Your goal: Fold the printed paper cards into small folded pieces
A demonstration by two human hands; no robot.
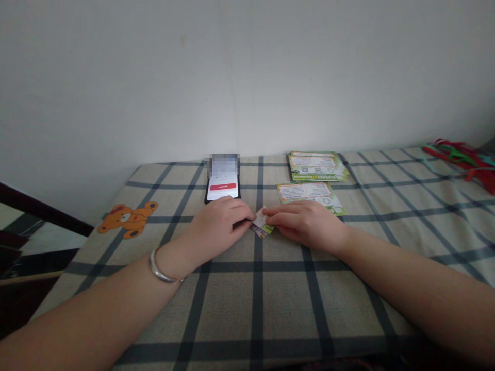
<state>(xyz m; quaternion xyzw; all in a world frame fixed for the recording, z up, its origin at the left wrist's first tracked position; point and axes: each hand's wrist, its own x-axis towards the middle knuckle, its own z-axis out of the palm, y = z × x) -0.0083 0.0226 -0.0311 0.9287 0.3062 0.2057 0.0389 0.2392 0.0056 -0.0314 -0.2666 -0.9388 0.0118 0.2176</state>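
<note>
Between my two hands is a small folded piece of printed paper (261,222), white with green and pink print, close to the tablecloth. My left hand (220,224), with a silver bangle at its wrist, pinches the left edge of the paper. From the other side my right hand (307,224) has its fingertips closed on the paper's right edge. A printed leaflet (305,191) with green borders lies just behind my right hand, which hides part of it. Behind my left hand lies a phone (222,188) with a lit screen, its lower edge partly covered.
A stack of similar leaflets (315,166) lies near the wall. Red and green strips (466,159) are heaped at the far right. An orange bear cutout (128,219) lies at the left on the checked tablecloth (228,309). Dark bars (34,206) stand beyond the left table edge.
</note>
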